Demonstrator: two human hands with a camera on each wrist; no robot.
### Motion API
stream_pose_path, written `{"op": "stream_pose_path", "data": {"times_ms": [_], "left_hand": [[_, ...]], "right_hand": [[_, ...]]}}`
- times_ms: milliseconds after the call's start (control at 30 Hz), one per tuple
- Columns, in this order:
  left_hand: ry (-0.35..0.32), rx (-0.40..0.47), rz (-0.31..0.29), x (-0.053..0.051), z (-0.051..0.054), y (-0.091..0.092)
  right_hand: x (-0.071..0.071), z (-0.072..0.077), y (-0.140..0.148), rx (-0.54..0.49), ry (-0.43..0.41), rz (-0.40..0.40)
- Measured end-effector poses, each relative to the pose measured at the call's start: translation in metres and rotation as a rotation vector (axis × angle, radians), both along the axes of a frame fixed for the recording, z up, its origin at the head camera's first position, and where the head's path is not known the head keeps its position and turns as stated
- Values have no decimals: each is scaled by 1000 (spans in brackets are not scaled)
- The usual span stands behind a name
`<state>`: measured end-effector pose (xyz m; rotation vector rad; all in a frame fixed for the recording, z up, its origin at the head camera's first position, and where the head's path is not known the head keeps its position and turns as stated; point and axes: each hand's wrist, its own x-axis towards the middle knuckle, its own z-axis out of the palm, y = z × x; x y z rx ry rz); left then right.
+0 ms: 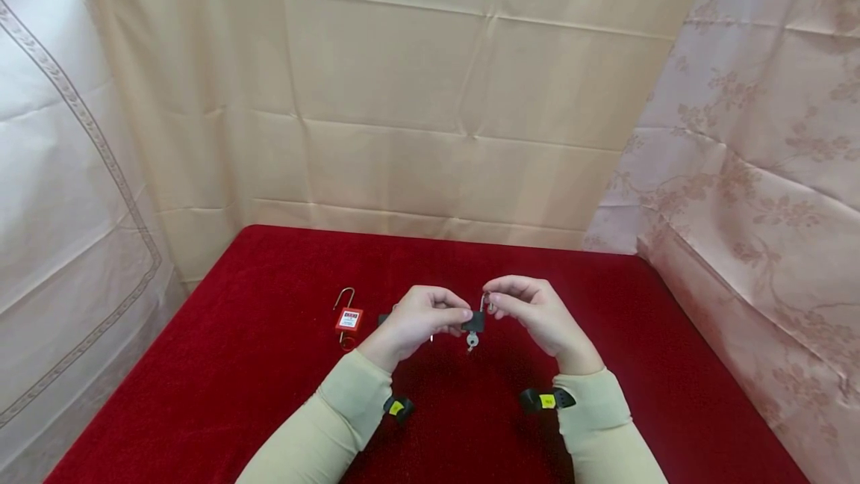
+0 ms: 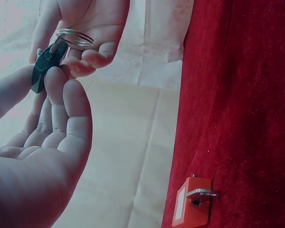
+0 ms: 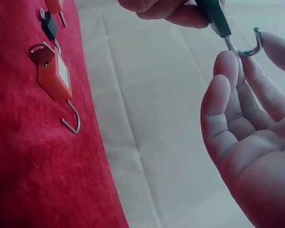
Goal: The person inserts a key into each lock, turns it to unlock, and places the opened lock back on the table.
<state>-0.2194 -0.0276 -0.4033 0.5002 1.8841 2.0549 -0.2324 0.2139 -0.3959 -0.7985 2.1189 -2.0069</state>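
Observation:
My left hand (image 1: 425, 320) pinches the dark body of a small black padlock (image 1: 474, 321) between thumb and fingers. A silver key (image 1: 472, 339) stands in its underside, and a metal ring (image 2: 76, 37) hangs on that key. The shackle (image 3: 247, 51) is raised, its hooked end free of the body. My right hand (image 1: 537, 312) holds this shackle at its bend, thumb on one side and fingertips on the other. Both hands are above the table.
A red padlock (image 1: 349, 319) with a white label and raised shackle lies on the red cloth-covered table (image 1: 282, 267), left of the hands. Another red padlock (image 3: 54, 78) and a black padlock (image 3: 49, 26) lie in a row there. Curtains (image 1: 437, 95) surround the table.

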Motion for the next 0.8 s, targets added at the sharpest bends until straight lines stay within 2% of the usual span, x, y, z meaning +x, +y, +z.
{"op": "stream_pose_path", "data": {"times_ms": [167, 800], "left_hand": [[-13, -1, 12, -1, -1, 0], [2, 0, 28, -3, -5, 0]], "right_hand": [[-1, -1, 3, 0, -4, -10], [-7, -8, 7, 31, -23, -42]]}}
